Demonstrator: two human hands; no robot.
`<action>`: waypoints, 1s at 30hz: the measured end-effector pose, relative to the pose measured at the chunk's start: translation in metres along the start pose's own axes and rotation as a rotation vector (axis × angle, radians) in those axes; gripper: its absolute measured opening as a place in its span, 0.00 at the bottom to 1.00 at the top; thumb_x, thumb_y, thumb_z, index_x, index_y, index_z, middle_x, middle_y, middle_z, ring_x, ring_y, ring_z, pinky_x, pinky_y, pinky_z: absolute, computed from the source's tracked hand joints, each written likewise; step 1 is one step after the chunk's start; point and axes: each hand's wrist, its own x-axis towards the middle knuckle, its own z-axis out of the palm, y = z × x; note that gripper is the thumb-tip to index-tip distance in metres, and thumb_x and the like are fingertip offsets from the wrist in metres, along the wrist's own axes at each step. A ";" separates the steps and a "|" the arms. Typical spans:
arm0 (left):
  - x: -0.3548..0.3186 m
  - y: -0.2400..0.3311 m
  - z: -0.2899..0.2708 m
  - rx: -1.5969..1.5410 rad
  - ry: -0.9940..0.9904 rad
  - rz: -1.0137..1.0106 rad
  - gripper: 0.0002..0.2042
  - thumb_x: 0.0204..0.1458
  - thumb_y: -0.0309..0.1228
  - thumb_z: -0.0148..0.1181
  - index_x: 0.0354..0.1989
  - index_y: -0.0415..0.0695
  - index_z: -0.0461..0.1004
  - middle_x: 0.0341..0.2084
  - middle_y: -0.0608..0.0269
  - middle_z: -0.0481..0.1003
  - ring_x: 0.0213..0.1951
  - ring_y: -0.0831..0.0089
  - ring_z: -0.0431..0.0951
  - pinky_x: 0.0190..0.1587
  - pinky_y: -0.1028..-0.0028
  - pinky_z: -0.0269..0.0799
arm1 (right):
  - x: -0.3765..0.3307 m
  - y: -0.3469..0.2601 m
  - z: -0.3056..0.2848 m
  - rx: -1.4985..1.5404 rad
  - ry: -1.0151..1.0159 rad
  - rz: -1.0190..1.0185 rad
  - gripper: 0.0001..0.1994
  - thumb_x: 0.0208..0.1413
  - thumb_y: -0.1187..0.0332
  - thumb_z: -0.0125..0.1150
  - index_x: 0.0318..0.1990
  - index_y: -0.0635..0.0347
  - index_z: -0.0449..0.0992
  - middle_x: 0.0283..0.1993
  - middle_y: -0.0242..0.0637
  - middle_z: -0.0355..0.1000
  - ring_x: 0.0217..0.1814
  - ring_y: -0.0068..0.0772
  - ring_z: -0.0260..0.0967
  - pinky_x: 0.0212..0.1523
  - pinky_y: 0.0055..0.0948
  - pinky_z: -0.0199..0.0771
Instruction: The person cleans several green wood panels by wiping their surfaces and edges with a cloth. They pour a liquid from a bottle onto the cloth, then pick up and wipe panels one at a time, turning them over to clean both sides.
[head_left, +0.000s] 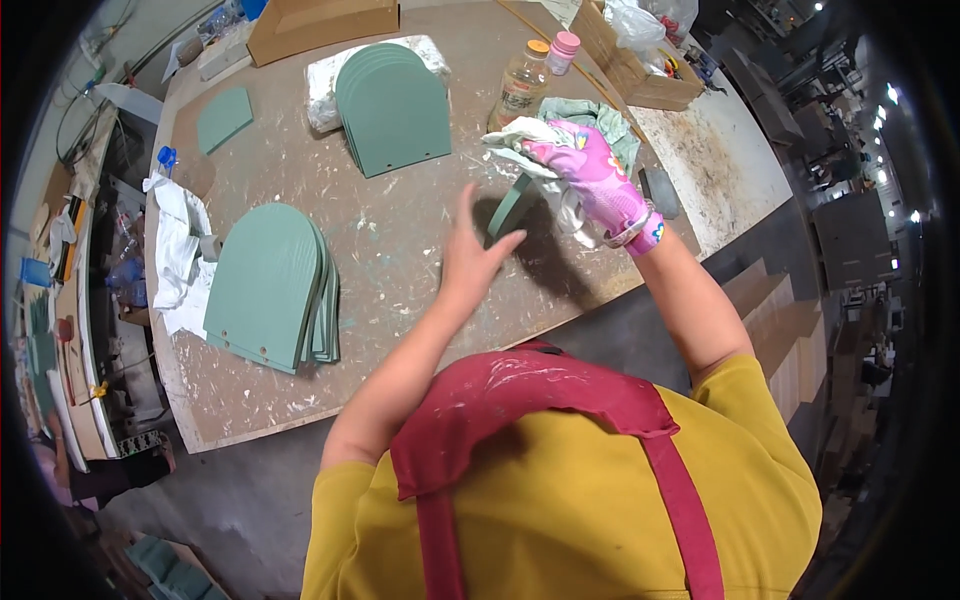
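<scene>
My left hand (pixel 475 250) is bare, with thumb and fingers spread apart. Its thumb tip is close to the lower end of a green panel (pixel 510 207), which stands tilted and shows mostly its narrow edge; whether they touch I cannot tell. A pink flowered glove covers my right hand (pixel 595 175), closed on a whitish cloth (pixel 535 150) at the panel's upper end. The cloth hides part of the panel. Left of my hands lies a stack of green round-topped panels (pixel 265 285) with small holes along the straight edge. Another such stack (pixel 395 115) rests farther back on a white wrapped block (pixel 322 90).
Behind my right hand stand a bottle with an orange cap (pixel 520 85) and a pink-capped bottle (pixel 563 52), beside a crumpled green cloth (pixel 605 125). A grey block (pixel 659 192) sits near the right edge. A wooden box (pixel 640 70) and cardboard tray (pixel 325 28) are at the back.
</scene>
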 end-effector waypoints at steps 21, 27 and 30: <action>-0.022 0.037 -0.007 0.462 -0.129 0.364 0.24 0.41 0.20 0.57 0.51 0.47 0.70 0.42 0.51 0.74 0.42 0.52 0.75 0.42 0.63 0.72 | -0.044 0.023 -0.018 -0.835 0.058 -0.399 0.15 0.50 0.62 0.56 0.42 0.61 0.72 0.40 0.45 0.71 0.42 0.44 0.70 0.36 0.38 0.71; -0.019 0.042 -0.013 0.618 -0.199 0.270 0.17 0.42 0.19 0.57 0.44 0.41 0.73 0.32 0.50 0.77 0.33 0.57 0.78 0.37 0.68 0.72 | -0.056 0.016 -0.010 -1.017 0.086 -0.646 0.17 0.46 0.65 0.59 0.45 0.60 0.72 0.38 0.40 0.69 0.40 0.38 0.70 0.37 0.34 0.72; -0.018 0.037 -0.017 0.333 -0.163 0.221 0.22 0.45 0.21 0.58 0.52 0.42 0.70 0.41 0.50 0.76 0.42 0.59 0.78 0.44 0.68 0.71 | -0.041 0.015 -0.046 -0.093 0.046 0.057 0.14 0.50 0.67 0.58 0.42 0.65 0.73 0.35 0.34 0.72 0.37 0.25 0.68 0.38 0.26 0.70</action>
